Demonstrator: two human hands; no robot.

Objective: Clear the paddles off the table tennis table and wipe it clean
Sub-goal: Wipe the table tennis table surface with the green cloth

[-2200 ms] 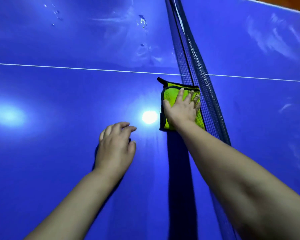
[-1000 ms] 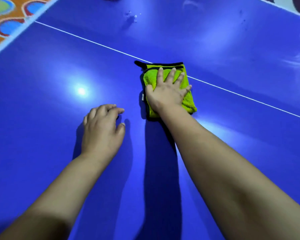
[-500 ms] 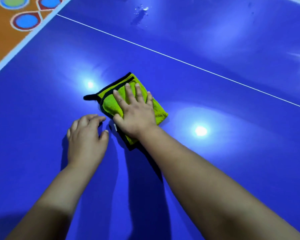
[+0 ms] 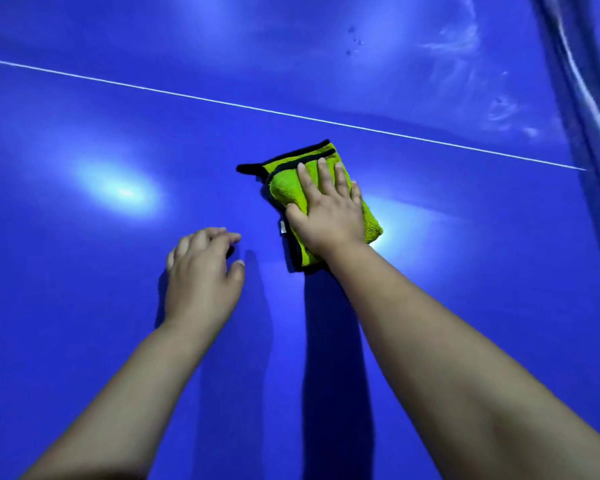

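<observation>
A folded lime-green cloth [image 4: 284,183] with black trim lies on the blue table tennis table [image 4: 84,306], just below the white centre line [image 4: 187,96]. My right hand [image 4: 328,211] presses flat on the cloth, fingers spread over it. My left hand [image 4: 203,271] rests on the bare table to the left of the cloth, fingers curled and fingertips touching the surface, holding nothing. No paddles are in view.
The net [image 4: 582,98] runs along the right edge of the view, blurred. Smears and a few droplets [image 4: 355,43] mark the far half of the table beyond the white line. Two lamp glares reflect on the surface.
My right hand has slid the cloth to the right across the table, towards the net, which is back in view. The left hand stays planted on the surface beside it.
</observation>
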